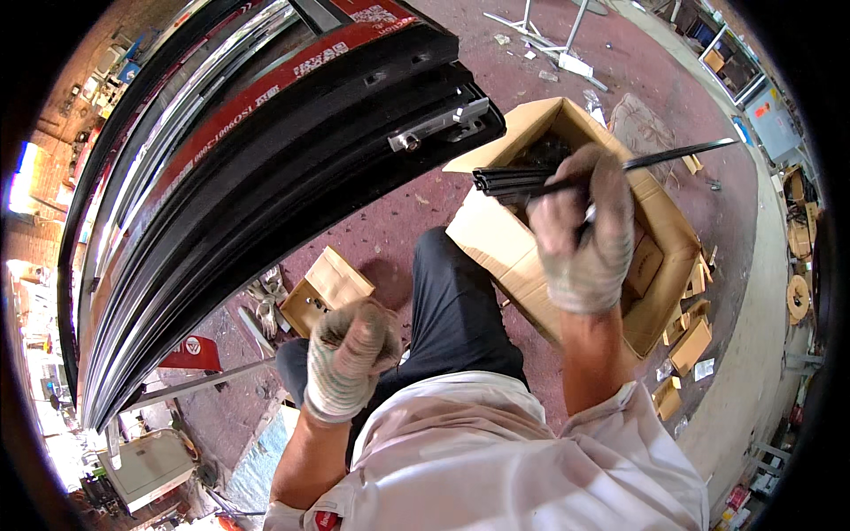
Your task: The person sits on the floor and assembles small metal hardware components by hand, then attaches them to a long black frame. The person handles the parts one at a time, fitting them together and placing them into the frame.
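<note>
My right hand (586,230), in a dirty knitted glove, is closed above a big open cardboard box (655,310). A long thin black strip (682,153) passes through its fingers and sticks out to the right. A bundle of black strips (513,180) shows at the left of that hand, over the box. Lower down, in front of my body, my left hand (352,358) is gloved too, with its fingers curled; what they hold, if anything, is hidden. At the upper left lies a stack of long black frames (292,168), with a metal fitting (438,126) on its near end.
Beside my left hand is a small open cardboard box (305,305) with small dark pieces inside. A metal stand (544,40) is on the red floor ahead. Several small cartons (689,345) lie right of the big box. A pale case (150,465) sits at lower left.
</note>
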`<state>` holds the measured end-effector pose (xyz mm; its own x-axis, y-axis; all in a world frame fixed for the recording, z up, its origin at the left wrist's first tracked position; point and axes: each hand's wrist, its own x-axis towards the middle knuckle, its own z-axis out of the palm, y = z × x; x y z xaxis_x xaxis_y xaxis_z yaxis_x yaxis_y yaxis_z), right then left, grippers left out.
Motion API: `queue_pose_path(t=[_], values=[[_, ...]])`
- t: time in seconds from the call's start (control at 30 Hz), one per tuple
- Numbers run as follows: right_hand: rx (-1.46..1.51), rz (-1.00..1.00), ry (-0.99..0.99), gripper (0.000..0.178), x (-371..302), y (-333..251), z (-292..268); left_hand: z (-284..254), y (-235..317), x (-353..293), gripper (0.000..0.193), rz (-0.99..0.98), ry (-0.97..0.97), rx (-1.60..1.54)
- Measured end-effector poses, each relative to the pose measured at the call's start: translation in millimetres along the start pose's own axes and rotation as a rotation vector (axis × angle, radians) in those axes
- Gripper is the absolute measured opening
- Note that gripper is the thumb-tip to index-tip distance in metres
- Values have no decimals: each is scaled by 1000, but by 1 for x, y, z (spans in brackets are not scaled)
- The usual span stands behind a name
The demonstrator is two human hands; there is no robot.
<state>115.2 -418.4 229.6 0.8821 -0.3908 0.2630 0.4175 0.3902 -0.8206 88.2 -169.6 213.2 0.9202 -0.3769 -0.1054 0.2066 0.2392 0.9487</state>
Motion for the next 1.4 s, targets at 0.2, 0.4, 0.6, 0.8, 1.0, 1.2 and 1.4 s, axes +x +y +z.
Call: queue_pose_path(t=[0.2, 0.4, 0.6, 0.8, 1.0, 1.2, 1.4], values=[[257, -69, -100, 24, 52, -6, 10, 6, 26, 14, 52, 121, 66, -7], [249, 76, -41, 22, 64, 4, 26, 16, 38, 38, 55, 135, -32, -73], [124, 159, 7, 32, 60, -1, 24, 38, 49, 57, 50, 56, 74, -32], [103, 230, 76, 34, 63, -7, 27, 62, 45, 79, 48, 25, 206, -249], [95, 268, 84, 28, 65, -8, 23, 67, 40, 84, 47, 10, 103, -355], [100, 292, 17, 27, 65, -11, 18, 63, 34, 86, 32, 11, 112, -352], [98, 167, 49, 25, 64, 1, 11, 60, 35, 87, 21, 25, 134, -315]])
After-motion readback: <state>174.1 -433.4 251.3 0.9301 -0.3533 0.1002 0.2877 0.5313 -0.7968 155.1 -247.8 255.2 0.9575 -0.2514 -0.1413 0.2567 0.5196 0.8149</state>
